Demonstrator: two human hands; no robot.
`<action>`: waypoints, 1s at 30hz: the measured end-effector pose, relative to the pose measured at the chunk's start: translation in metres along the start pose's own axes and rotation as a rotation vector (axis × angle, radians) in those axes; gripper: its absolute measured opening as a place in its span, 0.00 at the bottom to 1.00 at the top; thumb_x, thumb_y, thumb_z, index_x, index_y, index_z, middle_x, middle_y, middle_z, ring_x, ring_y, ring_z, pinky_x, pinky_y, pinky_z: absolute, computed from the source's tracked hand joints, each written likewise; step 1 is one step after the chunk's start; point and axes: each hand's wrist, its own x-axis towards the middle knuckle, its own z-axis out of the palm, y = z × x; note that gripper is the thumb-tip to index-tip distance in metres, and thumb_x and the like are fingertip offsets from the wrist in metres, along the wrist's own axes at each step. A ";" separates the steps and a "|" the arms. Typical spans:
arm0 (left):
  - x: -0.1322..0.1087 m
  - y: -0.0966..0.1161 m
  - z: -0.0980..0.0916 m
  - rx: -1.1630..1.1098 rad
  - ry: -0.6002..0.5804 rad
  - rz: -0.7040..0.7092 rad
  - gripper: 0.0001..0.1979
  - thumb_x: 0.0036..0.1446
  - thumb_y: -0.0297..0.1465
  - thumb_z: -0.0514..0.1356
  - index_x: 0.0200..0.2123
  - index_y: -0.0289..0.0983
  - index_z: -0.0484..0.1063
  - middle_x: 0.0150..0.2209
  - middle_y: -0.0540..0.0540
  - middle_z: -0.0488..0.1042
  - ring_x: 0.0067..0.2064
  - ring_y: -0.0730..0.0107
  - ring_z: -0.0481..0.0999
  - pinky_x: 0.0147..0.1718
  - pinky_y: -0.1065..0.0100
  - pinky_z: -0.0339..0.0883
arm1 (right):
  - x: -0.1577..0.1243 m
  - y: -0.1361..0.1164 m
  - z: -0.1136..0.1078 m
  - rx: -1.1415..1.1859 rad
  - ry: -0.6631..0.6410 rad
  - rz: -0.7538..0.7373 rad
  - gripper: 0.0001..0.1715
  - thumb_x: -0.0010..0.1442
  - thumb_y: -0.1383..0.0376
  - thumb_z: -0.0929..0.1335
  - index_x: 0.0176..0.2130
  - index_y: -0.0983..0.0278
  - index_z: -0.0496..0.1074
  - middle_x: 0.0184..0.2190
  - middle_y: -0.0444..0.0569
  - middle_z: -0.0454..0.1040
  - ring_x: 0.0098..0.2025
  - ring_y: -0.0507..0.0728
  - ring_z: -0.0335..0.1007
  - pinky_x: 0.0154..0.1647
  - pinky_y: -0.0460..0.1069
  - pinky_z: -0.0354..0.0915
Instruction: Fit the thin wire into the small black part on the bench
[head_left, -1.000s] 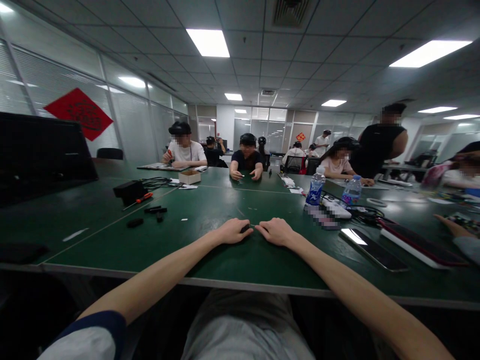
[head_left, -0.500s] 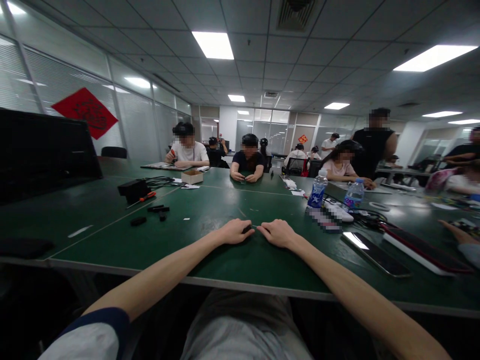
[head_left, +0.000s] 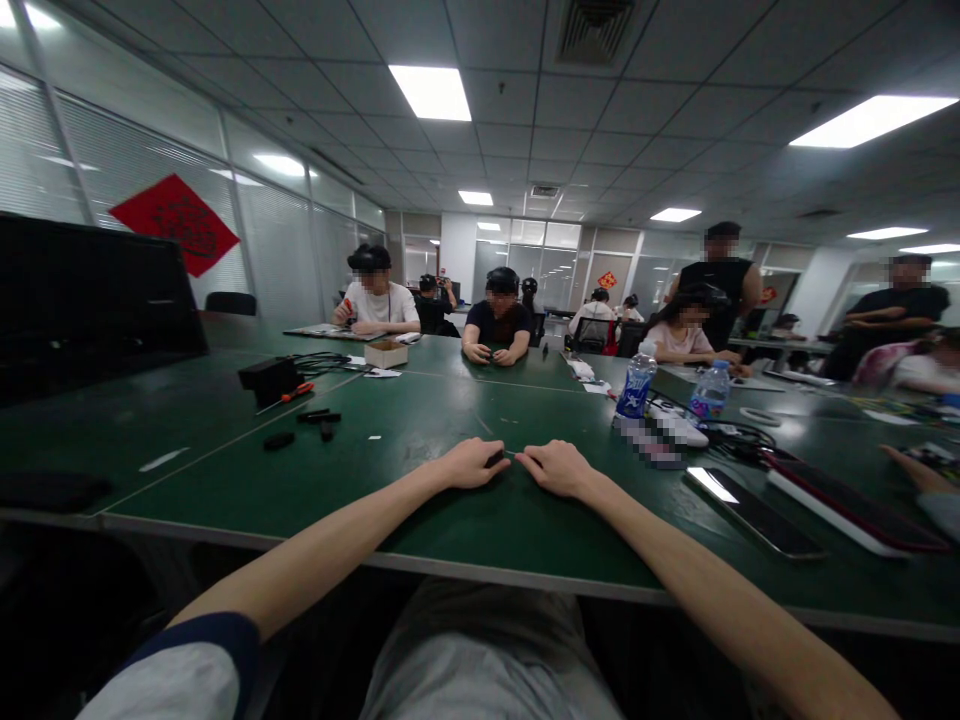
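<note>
My left hand [head_left: 472, 463] rests at the middle of the green table [head_left: 420, 520], its fingers closed around a small black piece [head_left: 495, 458] that is mostly covered. Just to its right, my right hand [head_left: 556, 466] is closed in a pinch, thumb and fingertips pointing at the left hand. A short, thin, pale line shows in the narrow gap between the fingertips; what the right fingers grip is too small to make out. Left of my hands lie several small black parts [head_left: 319, 416] and a screwdriver [head_left: 298, 392] with an orange handle.
A black box [head_left: 268, 380] with cables and a small carton [head_left: 386, 353] stand farther left, beyond them a dark monitor [head_left: 105, 310]. To the right are two bottles [head_left: 636, 385], a phone [head_left: 754, 512] and cables. People sit opposite; another person's hand [head_left: 911, 468] reaches in at far right.
My hands hold nearly the same pose and place. The view has shifted slightly. In the background, a standing person has moved left, and another standing person at the far right shows more fully.
</note>
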 end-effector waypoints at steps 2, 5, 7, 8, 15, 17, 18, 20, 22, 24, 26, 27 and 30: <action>0.000 0.000 0.000 -0.002 0.006 0.002 0.18 0.61 0.45 0.45 0.37 0.38 0.65 0.31 0.45 0.73 0.32 0.65 0.73 0.29 0.69 0.59 | 0.000 0.000 0.000 -0.001 0.001 0.005 0.32 0.66 0.48 0.49 0.36 0.60 0.72 0.33 0.49 0.75 0.37 0.57 0.71 0.38 0.47 0.59; 0.000 0.002 -0.002 -0.008 0.008 -0.002 0.18 0.61 0.45 0.46 0.37 0.39 0.65 0.31 0.45 0.73 0.32 0.66 0.73 0.29 0.69 0.60 | 0.000 0.000 -0.001 0.003 -0.009 0.007 0.32 0.66 0.49 0.49 0.37 0.60 0.72 0.34 0.49 0.75 0.38 0.57 0.71 0.38 0.47 0.59; -0.001 0.003 -0.003 -0.012 0.002 -0.008 0.18 0.61 0.45 0.46 0.37 0.39 0.66 0.31 0.45 0.73 0.32 0.66 0.73 0.29 0.69 0.60 | 0.000 0.001 -0.002 0.008 -0.013 0.004 0.31 0.66 0.49 0.49 0.37 0.60 0.72 0.34 0.49 0.75 0.38 0.56 0.71 0.38 0.47 0.58; -0.001 0.003 -0.004 -0.014 0.000 -0.011 0.18 0.61 0.45 0.46 0.37 0.38 0.66 0.31 0.45 0.73 0.31 0.66 0.73 0.29 0.69 0.60 | 0.000 0.002 -0.003 0.010 -0.016 0.000 0.31 0.66 0.49 0.49 0.37 0.60 0.72 0.34 0.49 0.75 0.37 0.56 0.71 0.38 0.47 0.58; 0.000 0.002 -0.003 -0.026 0.021 -0.013 0.21 0.61 0.47 0.43 0.37 0.38 0.66 0.31 0.45 0.73 0.32 0.65 0.73 0.29 0.69 0.59 | 0.001 0.010 -0.004 0.019 -0.033 -0.011 0.34 0.64 0.45 0.50 0.36 0.60 0.73 0.32 0.49 0.75 0.35 0.56 0.70 0.35 0.46 0.58; 0.001 0.002 -0.002 -0.027 0.023 -0.013 0.21 0.61 0.47 0.43 0.38 0.38 0.66 0.31 0.45 0.73 0.32 0.65 0.73 0.29 0.69 0.59 | 0.000 0.011 -0.004 0.013 -0.041 -0.003 0.35 0.63 0.43 0.50 0.36 0.61 0.73 0.32 0.49 0.75 0.36 0.57 0.71 0.35 0.46 0.58; 0.001 0.002 -0.001 -0.026 0.021 -0.017 0.21 0.61 0.47 0.43 0.38 0.38 0.66 0.31 0.45 0.73 0.33 0.65 0.73 0.29 0.69 0.60 | 0.000 0.011 -0.004 0.007 -0.046 0.004 0.36 0.63 0.43 0.50 0.35 0.61 0.74 0.32 0.50 0.75 0.36 0.57 0.71 0.35 0.47 0.58; 0.001 0.003 -0.001 -0.024 0.020 -0.028 0.21 0.61 0.47 0.44 0.38 0.38 0.67 0.31 0.45 0.73 0.34 0.65 0.73 0.30 0.69 0.60 | 0.000 0.011 -0.004 -0.001 -0.051 0.015 0.37 0.62 0.42 0.50 0.34 0.61 0.74 0.32 0.50 0.76 0.37 0.57 0.71 0.35 0.47 0.58; 0.001 0.003 -0.001 -0.027 0.020 -0.031 0.21 0.61 0.47 0.44 0.38 0.38 0.67 0.31 0.45 0.73 0.34 0.64 0.73 0.30 0.69 0.60 | 0.000 0.011 -0.004 0.000 -0.050 0.015 0.37 0.62 0.42 0.50 0.34 0.61 0.74 0.32 0.50 0.76 0.36 0.57 0.71 0.35 0.46 0.58; 0.001 0.004 -0.002 -0.031 0.021 -0.028 0.21 0.61 0.47 0.44 0.38 0.38 0.67 0.31 0.45 0.73 0.34 0.64 0.73 0.30 0.69 0.60 | 0.000 0.010 -0.004 0.006 -0.046 0.012 0.37 0.62 0.42 0.50 0.34 0.61 0.74 0.32 0.50 0.76 0.35 0.57 0.71 0.35 0.46 0.58; 0.000 0.004 -0.002 -0.037 0.022 -0.019 0.21 0.61 0.47 0.44 0.38 0.38 0.67 0.31 0.45 0.73 0.33 0.65 0.73 0.30 0.69 0.59 | 0.001 0.011 -0.004 0.011 -0.035 0.012 0.37 0.62 0.41 0.50 0.34 0.61 0.74 0.32 0.50 0.76 0.35 0.56 0.70 0.35 0.46 0.58; 0.000 0.004 -0.003 -0.042 0.023 -0.012 0.21 0.61 0.47 0.44 0.38 0.38 0.67 0.31 0.45 0.73 0.33 0.65 0.73 0.30 0.69 0.59 | 0.001 0.011 -0.003 0.013 -0.026 0.010 0.37 0.62 0.41 0.50 0.34 0.61 0.74 0.32 0.50 0.76 0.36 0.57 0.70 0.35 0.46 0.58; -0.001 0.004 -0.003 -0.064 0.022 0.013 0.22 0.61 0.48 0.43 0.38 0.38 0.67 0.31 0.45 0.73 0.32 0.65 0.73 0.28 0.70 0.59 | 0.002 0.012 0.000 0.022 -0.004 -0.006 0.37 0.62 0.41 0.50 0.34 0.61 0.73 0.31 0.50 0.75 0.36 0.57 0.70 0.36 0.47 0.58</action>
